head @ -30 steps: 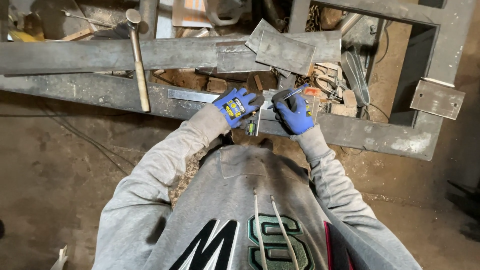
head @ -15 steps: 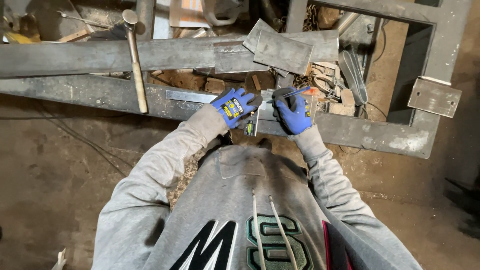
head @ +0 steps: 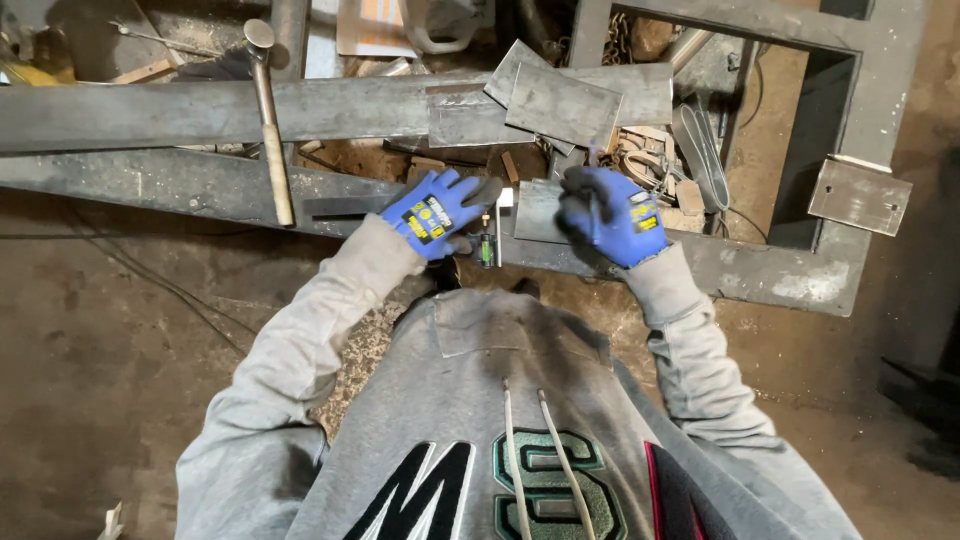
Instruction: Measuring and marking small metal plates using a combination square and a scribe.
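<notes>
Steel plate (head: 538,212), small, grey and flat, lies on the near beam (head: 180,185) of a heavy steel frame, between the person's 2 hands. Both hands wear blue gloves with dark fingertips. The left hand (head: 437,213) rests on the beam just left of the plate, its fingers curled narrow around a small square (head: 487,240), whose thin blade stands at the plate's left edge; a green part of the tool shows below the fingers. The right hand (head: 610,213) lies on the right side of the plate, its fingers closed around a slim pen-like marker (head: 592,160), whose end sticks up above the knuckles; whether its tip touches the plate I cannot tell, since the glove hides it. Grey sweatshirt sleeves run back from both hands toward the camera. To the left, well apart from the hands, a hammer (head: 268,110) with a wooden handle leans across the 2 long beams, head up. Beyond the hands, several loose metal sheets (head: 565,100) lie overlapping on the far beam (head: 150,110). At the right, 1 more square plate (head: 860,195) sits on the frame's corner. Scraps, coiled wire and wood fill the gap behind the beams, and bare dirty floor (head: 120,350) spreads on the near side.
</notes>
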